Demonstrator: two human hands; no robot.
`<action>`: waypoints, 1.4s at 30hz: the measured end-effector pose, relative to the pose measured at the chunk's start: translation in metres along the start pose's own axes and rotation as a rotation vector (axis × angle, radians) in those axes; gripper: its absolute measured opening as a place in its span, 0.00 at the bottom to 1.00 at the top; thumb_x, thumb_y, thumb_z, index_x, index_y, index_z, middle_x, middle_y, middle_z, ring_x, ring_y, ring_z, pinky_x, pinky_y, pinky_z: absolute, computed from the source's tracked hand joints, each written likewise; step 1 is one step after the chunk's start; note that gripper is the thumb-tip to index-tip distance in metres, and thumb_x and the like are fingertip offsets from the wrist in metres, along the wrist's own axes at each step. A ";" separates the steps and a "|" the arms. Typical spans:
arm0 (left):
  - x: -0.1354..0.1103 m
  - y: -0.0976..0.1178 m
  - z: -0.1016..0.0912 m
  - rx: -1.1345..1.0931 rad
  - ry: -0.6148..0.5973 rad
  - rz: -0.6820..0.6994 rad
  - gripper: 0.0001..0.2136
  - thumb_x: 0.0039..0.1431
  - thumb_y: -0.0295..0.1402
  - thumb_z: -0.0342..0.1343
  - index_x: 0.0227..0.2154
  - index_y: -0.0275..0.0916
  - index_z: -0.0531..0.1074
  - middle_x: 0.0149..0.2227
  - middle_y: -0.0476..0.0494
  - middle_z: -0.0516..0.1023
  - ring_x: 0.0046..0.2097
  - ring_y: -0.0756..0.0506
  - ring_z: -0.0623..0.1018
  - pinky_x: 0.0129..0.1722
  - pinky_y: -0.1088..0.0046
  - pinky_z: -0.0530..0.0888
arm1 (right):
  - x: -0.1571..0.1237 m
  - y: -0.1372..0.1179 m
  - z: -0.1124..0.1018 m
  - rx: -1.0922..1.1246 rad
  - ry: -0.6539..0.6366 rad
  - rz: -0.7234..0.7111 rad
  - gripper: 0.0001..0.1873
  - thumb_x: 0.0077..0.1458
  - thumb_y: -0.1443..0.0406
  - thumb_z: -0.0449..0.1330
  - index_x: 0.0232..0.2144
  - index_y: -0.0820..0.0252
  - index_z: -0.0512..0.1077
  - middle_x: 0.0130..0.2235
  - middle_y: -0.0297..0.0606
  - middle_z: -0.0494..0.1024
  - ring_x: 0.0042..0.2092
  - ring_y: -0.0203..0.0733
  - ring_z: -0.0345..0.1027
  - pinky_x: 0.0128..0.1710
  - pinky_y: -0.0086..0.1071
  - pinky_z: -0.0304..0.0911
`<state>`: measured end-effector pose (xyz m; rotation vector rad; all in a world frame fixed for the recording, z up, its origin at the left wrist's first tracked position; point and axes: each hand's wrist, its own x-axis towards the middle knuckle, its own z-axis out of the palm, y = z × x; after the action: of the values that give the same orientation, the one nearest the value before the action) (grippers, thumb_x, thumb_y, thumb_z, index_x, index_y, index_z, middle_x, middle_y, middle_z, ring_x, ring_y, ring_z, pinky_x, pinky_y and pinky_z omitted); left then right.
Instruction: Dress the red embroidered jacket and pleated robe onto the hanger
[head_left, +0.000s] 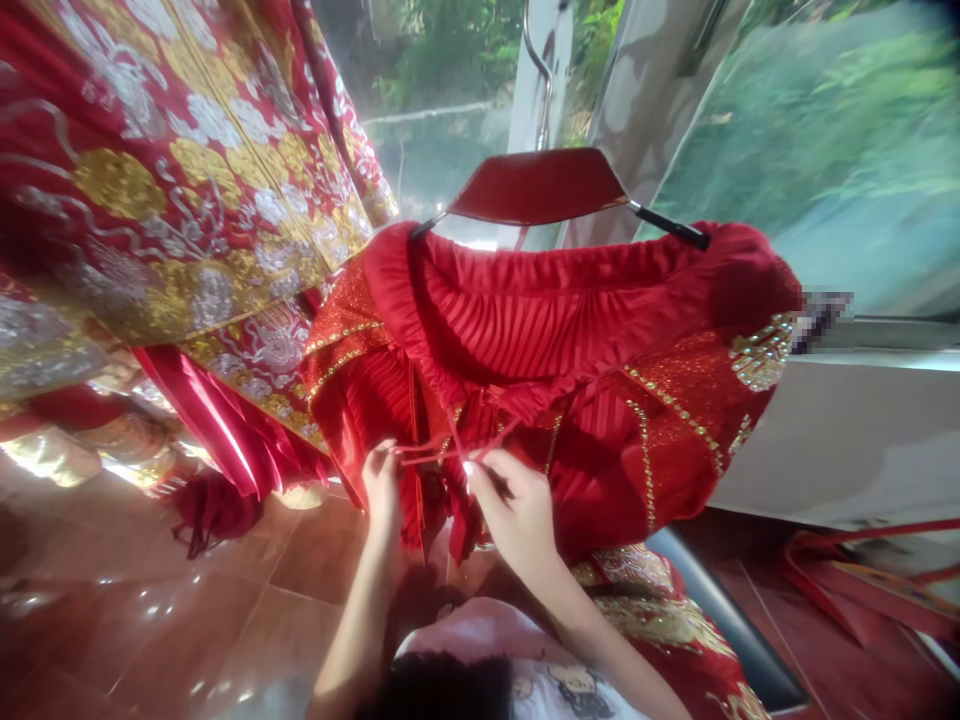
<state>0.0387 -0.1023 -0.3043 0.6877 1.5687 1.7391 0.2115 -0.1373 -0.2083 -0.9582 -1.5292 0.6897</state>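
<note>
A red pleated skirt [555, 320] with a gathered elastic waist and gold beaded trim hangs open at the top from a hanger [540, 185]. Thin red drawstring cords [427, 450] come out from the front of the waistband. With fingers pinched, my left hand [381, 485] pulls cord strands out to the left. My right hand [517, 505] pinches the cords between thumb and fingers, where they cross just below the waistband. The cords run taut between both hands. Some of my right fingers are hidden behind the thumb.
At the left hangs a red garment [210, 170] with gold and silver embroidery. Windows [810, 180] stand behind. A black padded seat [727, 610] with embroidered red cloth [660, 620] is at lower right, near a red frame [840, 590]. Brown tiles [187, 610] cover the floor.
</note>
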 end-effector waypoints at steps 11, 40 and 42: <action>-0.060 0.086 0.037 0.142 -0.666 0.415 0.13 0.64 0.40 0.48 0.38 0.38 0.74 0.36 0.43 0.78 0.37 0.46 0.77 0.40 0.70 0.73 | 0.006 0.004 -0.004 -0.039 -0.068 0.003 0.10 0.59 0.64 0.53 0.28 0.62 0.69 0.24 0.33 0.74 0.24 0.32 0.67 0.23 0.23 0.61; 0.054 0.172 0.076 0.621 0.015 1.606 0.10 0.63 0.29 0.49 0.39 0.43 0.75 0.43 0.39 0.76 0.44 0.43 0.72 0.46 0.63 0.62 | 0.110 0.002 -0.098 -1.244 0.198 -0.675 0.14 0.60 0.72 0.49 0.29 0.66 0.73 0.37 0.46 0.73 0.36 0.41 0.62 0.34 0.33 0.60; 0.064 0.168 0.083 0.652 -0.225 1.722 0.11 0.63 0.28 0.48 0.38 0.47 0.76 0.42 0.42 0.77 0.43 0.44 0.72 0.44 0.64 0.62 | 0.114 0.009 -0.091 -1.242 0.204 -0.678 0.16 0.60 0.74 0.47 0.40 0.63 0.74 0.41 0.44 0.74 0.36 0.39 0.62 0.32 0.31 0.59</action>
<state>0.0386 -0.0067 -0.1308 3.0409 1.2685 1.8233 0.3003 -0.0413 -0.1421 -1.1835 -1.8982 -0.9431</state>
